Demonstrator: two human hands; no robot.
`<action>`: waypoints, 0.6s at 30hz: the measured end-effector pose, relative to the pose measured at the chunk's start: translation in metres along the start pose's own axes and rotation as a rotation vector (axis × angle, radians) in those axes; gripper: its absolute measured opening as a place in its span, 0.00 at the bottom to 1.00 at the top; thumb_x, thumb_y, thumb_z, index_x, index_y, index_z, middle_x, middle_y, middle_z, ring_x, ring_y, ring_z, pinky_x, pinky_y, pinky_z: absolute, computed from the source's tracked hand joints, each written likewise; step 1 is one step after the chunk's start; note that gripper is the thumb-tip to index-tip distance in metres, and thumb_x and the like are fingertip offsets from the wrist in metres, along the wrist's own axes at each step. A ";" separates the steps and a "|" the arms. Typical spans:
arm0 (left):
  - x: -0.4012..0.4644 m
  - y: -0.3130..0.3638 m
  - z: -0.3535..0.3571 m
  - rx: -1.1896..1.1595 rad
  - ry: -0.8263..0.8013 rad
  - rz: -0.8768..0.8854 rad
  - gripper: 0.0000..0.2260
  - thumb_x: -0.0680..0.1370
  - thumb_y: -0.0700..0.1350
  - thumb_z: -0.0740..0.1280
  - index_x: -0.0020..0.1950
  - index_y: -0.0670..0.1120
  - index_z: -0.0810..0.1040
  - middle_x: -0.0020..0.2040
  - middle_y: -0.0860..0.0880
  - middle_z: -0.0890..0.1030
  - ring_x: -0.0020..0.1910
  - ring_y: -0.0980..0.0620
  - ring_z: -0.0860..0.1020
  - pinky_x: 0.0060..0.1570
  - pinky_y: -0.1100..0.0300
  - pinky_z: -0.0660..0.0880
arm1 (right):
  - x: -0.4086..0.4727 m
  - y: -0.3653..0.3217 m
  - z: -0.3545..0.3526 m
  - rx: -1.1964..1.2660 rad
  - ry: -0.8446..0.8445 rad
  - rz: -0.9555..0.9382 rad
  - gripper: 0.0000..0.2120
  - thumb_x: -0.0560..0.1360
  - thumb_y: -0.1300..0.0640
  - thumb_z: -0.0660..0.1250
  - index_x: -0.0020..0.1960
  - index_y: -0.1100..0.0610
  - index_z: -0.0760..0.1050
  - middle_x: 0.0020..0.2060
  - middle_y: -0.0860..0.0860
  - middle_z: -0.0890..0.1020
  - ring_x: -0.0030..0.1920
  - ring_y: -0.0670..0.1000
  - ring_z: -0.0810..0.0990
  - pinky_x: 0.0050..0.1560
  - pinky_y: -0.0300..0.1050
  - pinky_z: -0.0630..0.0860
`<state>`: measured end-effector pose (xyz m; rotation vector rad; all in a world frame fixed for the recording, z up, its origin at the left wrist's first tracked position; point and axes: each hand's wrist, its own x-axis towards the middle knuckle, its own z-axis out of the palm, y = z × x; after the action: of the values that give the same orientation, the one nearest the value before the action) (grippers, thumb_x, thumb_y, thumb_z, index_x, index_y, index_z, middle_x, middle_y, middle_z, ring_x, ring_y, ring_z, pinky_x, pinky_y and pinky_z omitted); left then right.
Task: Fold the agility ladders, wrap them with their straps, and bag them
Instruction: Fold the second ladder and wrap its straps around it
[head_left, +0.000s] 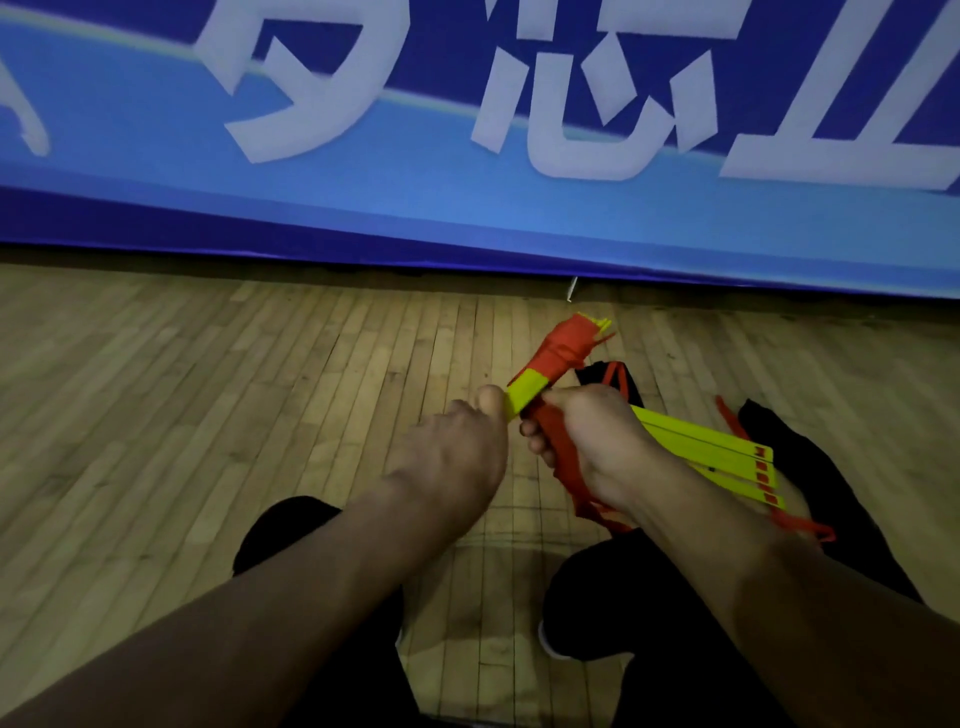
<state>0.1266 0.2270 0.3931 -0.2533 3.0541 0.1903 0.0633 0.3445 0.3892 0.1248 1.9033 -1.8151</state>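
Up top, blue banner (363, 208) carried big white characters, cropped and blurred, not readable. No brand or label legible on the gear; yellow rungs only showed small red squares near their near ends.

Folded ladder bundle (524, 397), yellow rungs stacked, was held above the wooden floor (156, 415) between both hands. Left hand (457, 452) gripped the bundle from the left, thumb tip on the yellow rung face; other fingers hidden under the hand, so curl only partly seen. Right hand (597, 447) was curled round the red strap (558, 452) and the rungs, fingertips (530, 431) wrapped round the strap's left side. Beyond the fingers, the far end of the bundle (566, 348) was already wound in red strap, yellow tips poking out. Right of the right hand, bare yellow rung ends (727, 457) fanned out. Loose red strap hung below the right palm. Black bag (810, 467) with red drawstring lay on floor behind the right hand. Dark trouser knees (291, 525) sat below the arms.
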 end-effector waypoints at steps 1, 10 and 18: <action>0.001 0.005 0.002 0.067 0.018 0.013 0.16 0.84 0.47 0.53 0.70 0.45 0.56 0.53 0.43 0.74 0.46 0.46 0.78 0.39 0.54 0.74 | 0.001 -0.003 0.001 0.055 -0.024 0.009 0.14 0.80 0.56 0.60 0.42 0.62 0.79 0.28 0.54 0.78 0.24 0.48 0.75 0.25 0.40 0.69; 0.012 -0.023 -0.026 -0.839 -0.344 -0.013 0.27 0.76 0.63 0.65 0.69 0.53 0.63 0.58 0.49 0.77 0.52 0.50 0.80 0.52 0.50 0.79 | -0.003 0.001 -0.026 0.130 -0.222 -0.136 0.16 0.73 0.47 0.69 0.39 0.60 0.83 0.32 0.57 0.79 0.29 0.51 0.77 0.33 0.44 0.72; 0.014 -0.028 -0.014 -1.095 -0.479 -0.010 0.11 0.80 0.52 0.65 0.59 0.48 0.73 0.43 0.44 0.78 0.32 0.50 0.77 0.31 0.57 0.75 | 0.001 -0.004 -0.020 -0.114 -0.067 -0.079 0.21 0.74 0.40 0.69 0.43 0.60 0.81 0.29 0.54 0.79 0.23 0.47 0.73 0.26 0.39 0.67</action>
<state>0.1165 0.1957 0.4023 -0.2151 2.1713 1.6175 0.0554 0.3632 0.3920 -0.0506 1.9840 -1.7333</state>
